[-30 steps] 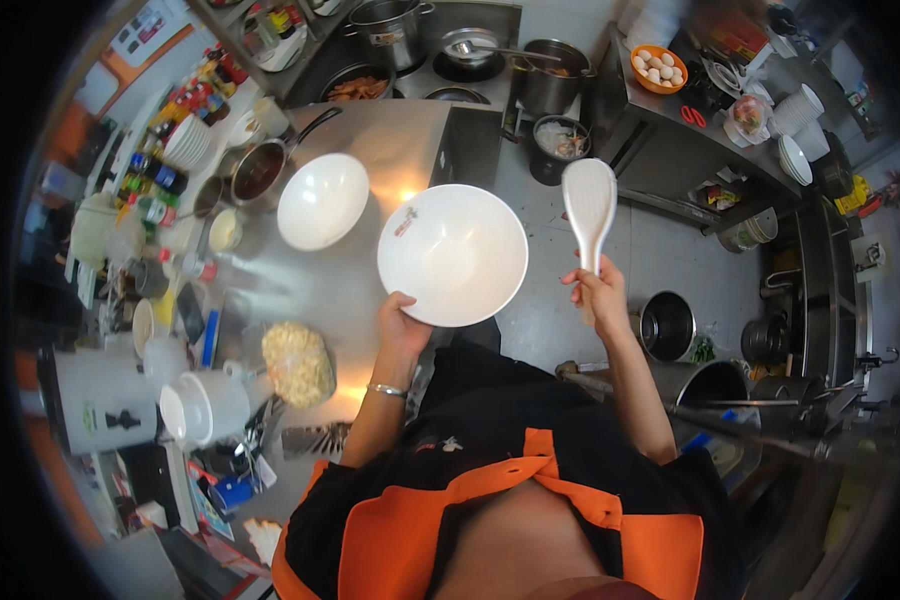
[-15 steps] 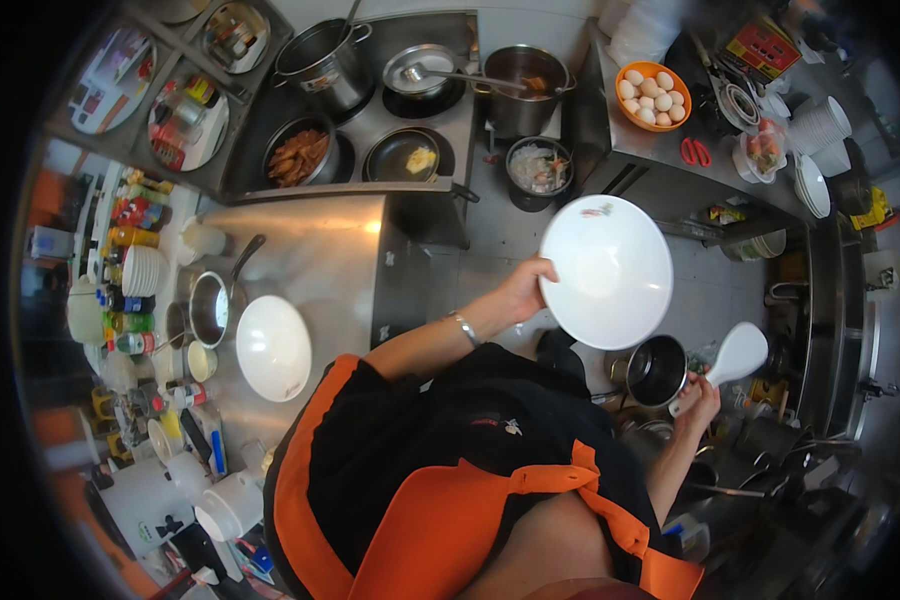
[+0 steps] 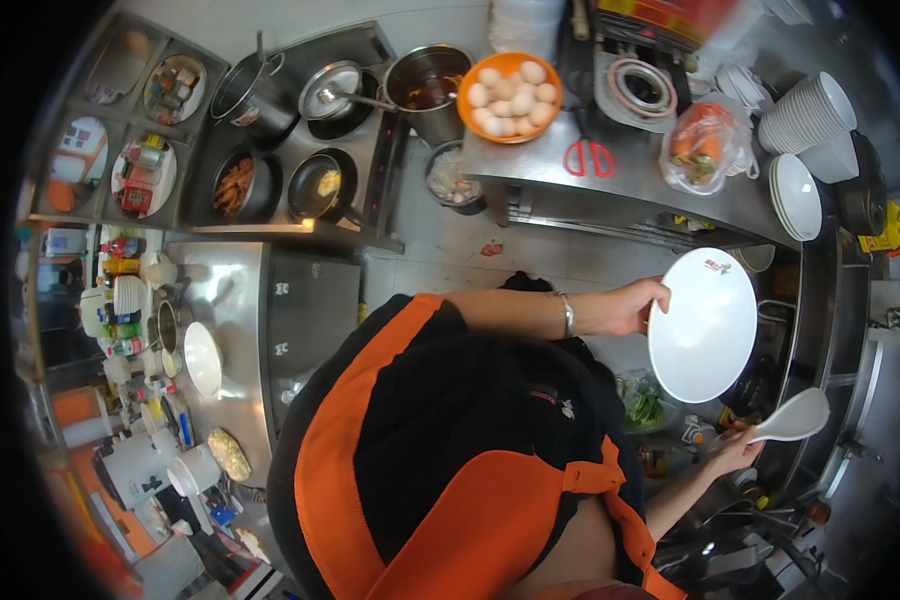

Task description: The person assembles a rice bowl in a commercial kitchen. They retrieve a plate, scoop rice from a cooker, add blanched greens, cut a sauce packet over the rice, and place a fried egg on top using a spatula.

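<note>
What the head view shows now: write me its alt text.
A person's left hand holds a white bowl by its rim; the right hand grips a white rice paddle. Beyond, an orange bowl of eggs and red-handled scissors rest on a metal counter, with cookware on a stove at left.

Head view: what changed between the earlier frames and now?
The person has turned right, carrying the white bowl in the left hand and the white rice paddle in the right hand rightward across the view. Nothing was newly grasped or released; the second white bowl stayed on the steel counter.
</note>
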{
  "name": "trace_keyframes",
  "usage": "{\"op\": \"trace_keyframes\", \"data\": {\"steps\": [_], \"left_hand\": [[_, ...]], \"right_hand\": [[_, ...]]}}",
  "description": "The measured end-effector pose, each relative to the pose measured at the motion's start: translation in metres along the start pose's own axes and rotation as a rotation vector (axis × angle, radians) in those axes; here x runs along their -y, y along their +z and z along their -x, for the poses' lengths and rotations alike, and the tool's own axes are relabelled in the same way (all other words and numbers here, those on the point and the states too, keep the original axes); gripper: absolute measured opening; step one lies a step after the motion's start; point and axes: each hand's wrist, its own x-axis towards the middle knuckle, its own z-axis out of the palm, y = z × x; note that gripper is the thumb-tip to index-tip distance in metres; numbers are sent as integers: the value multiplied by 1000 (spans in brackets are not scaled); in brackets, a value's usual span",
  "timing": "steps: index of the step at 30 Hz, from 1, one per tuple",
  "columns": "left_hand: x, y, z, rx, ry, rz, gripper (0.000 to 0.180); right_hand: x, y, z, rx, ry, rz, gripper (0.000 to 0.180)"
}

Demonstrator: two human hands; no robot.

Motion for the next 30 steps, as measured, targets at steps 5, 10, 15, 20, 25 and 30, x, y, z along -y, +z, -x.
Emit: {"op": "trace_keyframes", "data": {"steps": [5,10,15,20,25,30], "left_hand": [[10,56,-154,55,-128,38,59],[21,116,-314,164,-266,38,68],[17,198,-461,162,-243,-56,68],[34,269,-583,100,-248,-154,61],[53,304,-686,94,-272,-157,64],[80,321,-765,131,-274,-59,67]], "right_hand": [[38,11,-126,-286,-211,216,24],[36,-16,-281,-459,-459,471,21],[-3,-38,-447,-617,-206,584,15],[-42,-72,-581,-384,3,829,22],[-81,-96,-705,-163,-182,1121,26],[-141,-129,-861,44,-464,1165,30]]}}
